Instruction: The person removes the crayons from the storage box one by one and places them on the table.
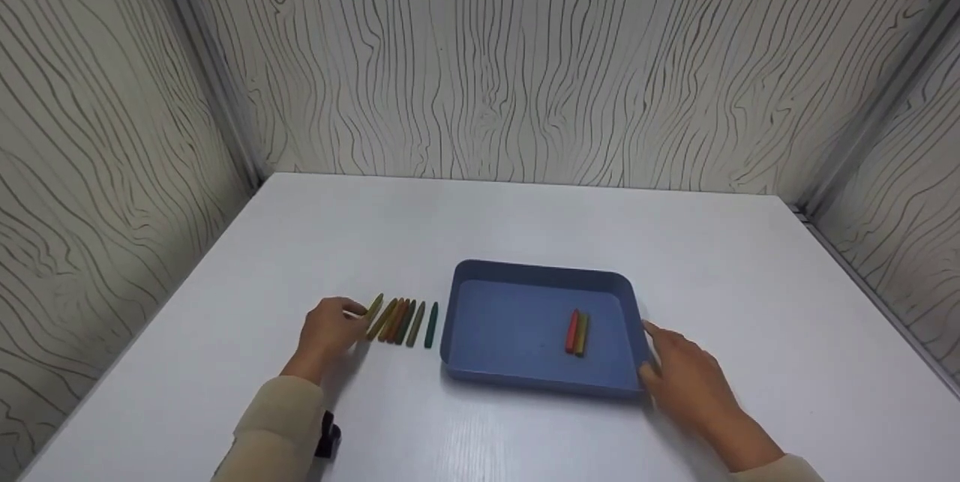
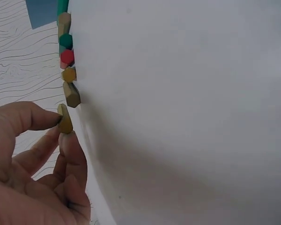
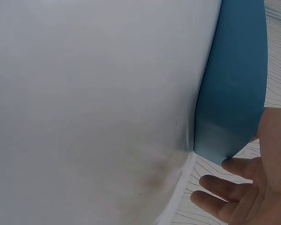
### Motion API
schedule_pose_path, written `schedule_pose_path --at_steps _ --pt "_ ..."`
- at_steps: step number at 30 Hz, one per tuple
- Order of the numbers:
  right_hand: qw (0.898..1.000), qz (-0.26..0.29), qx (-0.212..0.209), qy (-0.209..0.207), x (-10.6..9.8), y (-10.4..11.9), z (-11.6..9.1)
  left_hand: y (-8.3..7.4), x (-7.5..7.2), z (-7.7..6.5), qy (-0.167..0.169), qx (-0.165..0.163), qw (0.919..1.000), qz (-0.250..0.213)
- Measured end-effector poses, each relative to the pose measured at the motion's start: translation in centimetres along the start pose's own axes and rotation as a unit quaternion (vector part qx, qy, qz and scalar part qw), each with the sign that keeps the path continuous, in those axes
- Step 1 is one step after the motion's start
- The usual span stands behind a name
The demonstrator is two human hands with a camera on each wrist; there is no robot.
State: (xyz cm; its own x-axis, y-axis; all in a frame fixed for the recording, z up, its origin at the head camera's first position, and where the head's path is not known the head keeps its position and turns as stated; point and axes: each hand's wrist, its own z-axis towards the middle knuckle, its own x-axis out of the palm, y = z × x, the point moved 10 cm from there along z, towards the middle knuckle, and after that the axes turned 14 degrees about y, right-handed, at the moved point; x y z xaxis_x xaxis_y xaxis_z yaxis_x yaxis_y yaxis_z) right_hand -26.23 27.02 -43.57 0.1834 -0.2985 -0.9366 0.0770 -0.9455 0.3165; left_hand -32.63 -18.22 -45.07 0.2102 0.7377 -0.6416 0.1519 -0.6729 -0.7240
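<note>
My left hand (image 1: 332, 328) pinches a yellow crayon (image 2: 65, 120) between thumb and finger, at the left end of a row of crayons. Beside it lie several more, among them a red crayon (image 2: 67, 57), a brownish one (image 1: 416, 324) and a green crayon (image 1: 431, 325) nearest the tray. The blue tray (image 1: 540, 384) holds a red crayon (image 1: 572, 330) and an olive-yellow crayon (image 1: 582, 334) side by side toward its right. My right hand (image 1: 686, 377) rests against the tray's right wall, with mostly straight fingers (image 3: 239, 166) and one fingertip touching it.
Everything stands on a white table (image 1: 525, 220). Wood-grain patterned panels (image 1: 487, 70) rise behind it and on both sides. A small black object (image 1: 328, 435) shows beside the left sleeve (image 1: 277, 422).
</note>
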Motion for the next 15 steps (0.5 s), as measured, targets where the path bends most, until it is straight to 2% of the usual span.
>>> schedule_pose_path --at_steps 4,15 --pt "1.000 -0.006 -0.005 -0.001 -0.09 0.09 -0.06 -0.10 0.12 0.17 0.001 0.004 1.0000 0.009" --pt "1.000 0.000 -0.006 0.001 -0.05 0.03 0.06 0.08 0.43 0.50 0.009 -0.009 0.9998 0.013"
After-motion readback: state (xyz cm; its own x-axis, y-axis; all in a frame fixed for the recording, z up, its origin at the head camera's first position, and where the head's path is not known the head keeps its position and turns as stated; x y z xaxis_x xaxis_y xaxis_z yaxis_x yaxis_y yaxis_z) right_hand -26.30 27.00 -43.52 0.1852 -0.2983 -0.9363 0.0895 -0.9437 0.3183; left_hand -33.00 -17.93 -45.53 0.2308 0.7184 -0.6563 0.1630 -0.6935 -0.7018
